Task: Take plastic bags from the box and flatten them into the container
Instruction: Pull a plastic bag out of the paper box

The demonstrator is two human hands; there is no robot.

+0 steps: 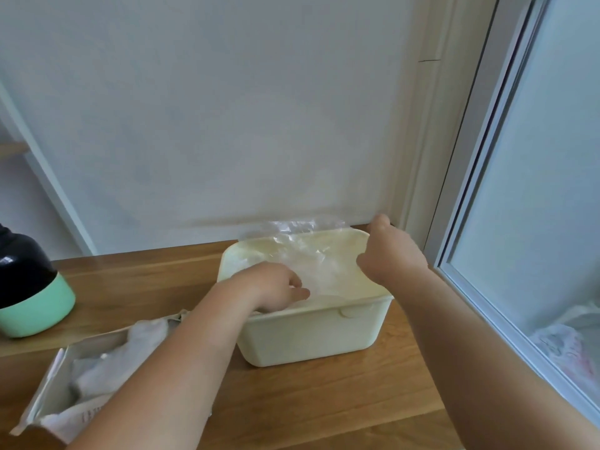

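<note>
Head view: a clear plastic bag point(305, 254) lies in the cream container point(311, 332) on the wooden table point(324, 401), its long axis running front to back, far end spilling over the rear rim toward the wall. The left hand point(276, 287) pinches its near end with curled fingers. The right hand point(389, 254) is curled at the far right corner, its grasp hidden.

Single head-worn view — aimed forward and down, close over the brown wooden countertop point(324, 401), squarely facing the plain white wall point(227, 125); cream rectangular plastic container point(308, 336) near, centre frame.
</note>
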